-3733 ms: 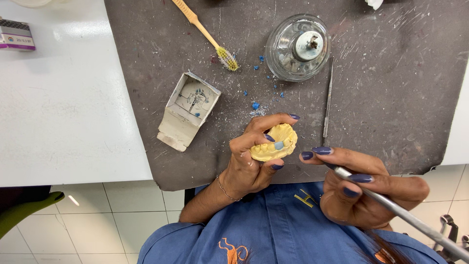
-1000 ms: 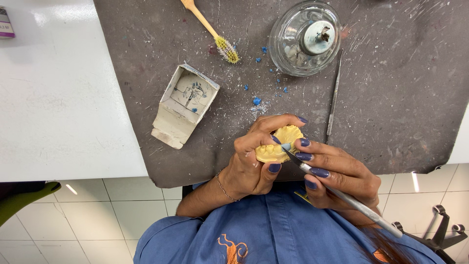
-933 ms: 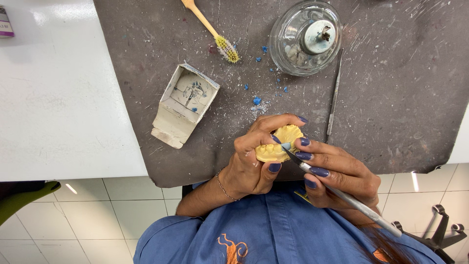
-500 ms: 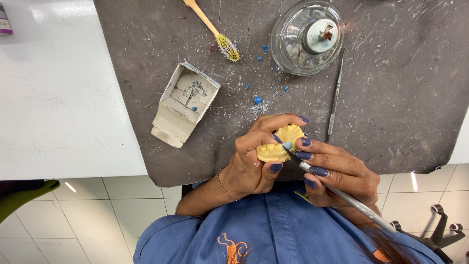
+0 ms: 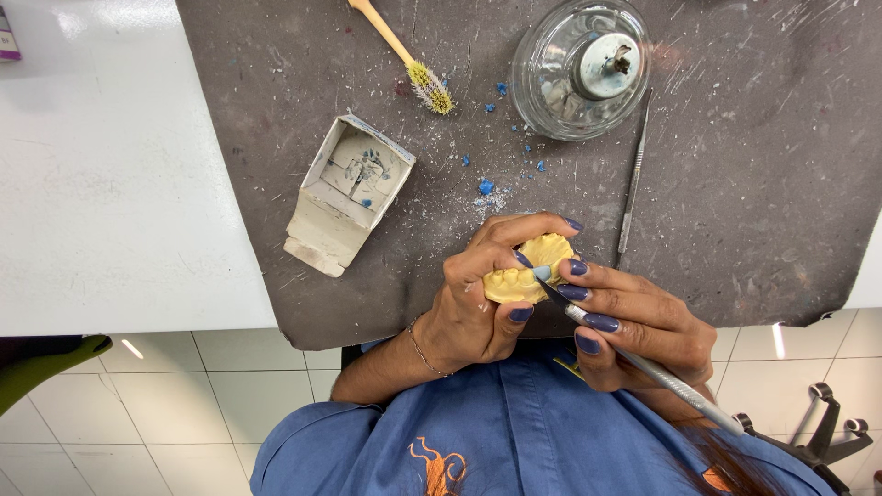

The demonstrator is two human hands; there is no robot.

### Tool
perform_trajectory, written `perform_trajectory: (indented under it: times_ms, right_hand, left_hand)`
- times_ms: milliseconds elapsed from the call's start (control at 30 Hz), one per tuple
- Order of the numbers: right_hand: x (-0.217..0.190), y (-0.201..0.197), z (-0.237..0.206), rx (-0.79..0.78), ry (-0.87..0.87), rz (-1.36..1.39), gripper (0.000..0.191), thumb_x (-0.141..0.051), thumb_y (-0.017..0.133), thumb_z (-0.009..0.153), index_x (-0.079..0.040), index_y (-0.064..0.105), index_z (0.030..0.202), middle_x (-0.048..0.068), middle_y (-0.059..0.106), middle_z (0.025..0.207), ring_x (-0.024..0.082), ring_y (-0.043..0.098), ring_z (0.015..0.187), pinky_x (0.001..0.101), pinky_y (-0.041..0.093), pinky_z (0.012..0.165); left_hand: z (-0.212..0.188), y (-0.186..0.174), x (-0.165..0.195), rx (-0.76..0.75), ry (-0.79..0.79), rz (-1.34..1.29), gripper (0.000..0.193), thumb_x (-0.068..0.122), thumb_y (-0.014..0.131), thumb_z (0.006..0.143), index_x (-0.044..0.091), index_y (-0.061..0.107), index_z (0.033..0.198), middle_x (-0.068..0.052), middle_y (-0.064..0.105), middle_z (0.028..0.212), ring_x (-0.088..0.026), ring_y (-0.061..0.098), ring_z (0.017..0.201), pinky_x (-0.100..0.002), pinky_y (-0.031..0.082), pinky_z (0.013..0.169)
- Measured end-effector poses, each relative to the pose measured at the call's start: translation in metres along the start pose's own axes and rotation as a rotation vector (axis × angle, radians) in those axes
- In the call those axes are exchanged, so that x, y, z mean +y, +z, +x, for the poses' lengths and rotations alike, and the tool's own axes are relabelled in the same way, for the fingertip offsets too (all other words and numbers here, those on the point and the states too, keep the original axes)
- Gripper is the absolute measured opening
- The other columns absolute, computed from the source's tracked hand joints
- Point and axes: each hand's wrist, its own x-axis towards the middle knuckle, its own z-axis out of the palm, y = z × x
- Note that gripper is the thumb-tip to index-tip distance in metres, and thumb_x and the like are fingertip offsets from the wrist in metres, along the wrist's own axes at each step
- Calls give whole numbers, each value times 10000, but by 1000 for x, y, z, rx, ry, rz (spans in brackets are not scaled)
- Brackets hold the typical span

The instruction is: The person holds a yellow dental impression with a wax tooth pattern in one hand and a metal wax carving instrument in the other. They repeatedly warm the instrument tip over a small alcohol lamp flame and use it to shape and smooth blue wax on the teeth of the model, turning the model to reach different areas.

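Observation:
My left hand (image 5: pixel 478 294) grips a yellow plaster model of teeth (image 5: pixel 528 271) just above the near edge of the dark mat (image 5: pixel 753 211). My right hand (image 5: pixel 638 317) holds a thin metal carving tool (image 5: pixel 661 377) like a pen. Its tip rests on a small blue spot on the model's teeth. The tool's handle runs down to the right past my wrist.
On the mat lie an open white cardboard box (image 5: pixel 349 193), a yellow toothbrush (image 5: pixel 409 60), a glass dish with a metal-capped burner (image 5: pixel 583 69), a second slim metal instrument (image 5: pixel 632 174) and scattered blue wax crumbs (image 5: pixel 485 186). A white table (image 5: pixel 110 174) lies to the left.
Since 3.7 s ago my right hand has brought the tool's tip onto the model. Over the last second both hands have hardly moved.

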Motion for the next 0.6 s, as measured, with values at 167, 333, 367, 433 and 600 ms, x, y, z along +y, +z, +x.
perform_trajectory:
  times_ms: [167,333,367,433,600]
  right_hand:
    - [-8,-4,1,-39,69,-16,191,-106,712,949,-81,548,1043,115,662,1078,415,706,1170,478,652,989]
    - [-13,-9,4,-90,94,10,197,-113,702,989,-87,521,1062,105,648,1132,407,688,1223,478,647,1029]
    - [-14,-9,4,-89,103,12,196,-115,701,990,-87,520,1062,103,647,1137,405,686,1226,478,645,1032]
    - [-16,-9,4,-89,129,7,185,-120,698,983,-89,532,1059,101,648,1139,407,684,1229,473,641,1024]
    - [-17,-8,8,-66,110,21,150,-131,685,992,-80,557,1054,110,647,1116,393,689,1215,492,633,1049]
  left_hand:
    - [0,0,0,-5,-7,-2,443,491,498,1137,56,479,1057,-226,621,1372,-281,623,1251,-382,485,1071]
    - [0,1,-1,-4,0,-10,434,487,501,1140,61,479,1057,-220,619,1375,-274,612,1265,-383,480,1080]
    - [-1,0,-1,-6,2,-6,430,483,501,1140,62,478,1054,-221,619,1375,-272,612,1263,-384,479,1080]
    - [-1,1,-1,-9,3,-1,422,475,500,1143,63,476,1051,-223,617,1376,-271,612,1261,-387,479,1078]
    - [-1,0,-1,-8,24,24,404,458,487,1151,64,465,1069,-226,612,1380,-274,613,1251,-386,489,1063]
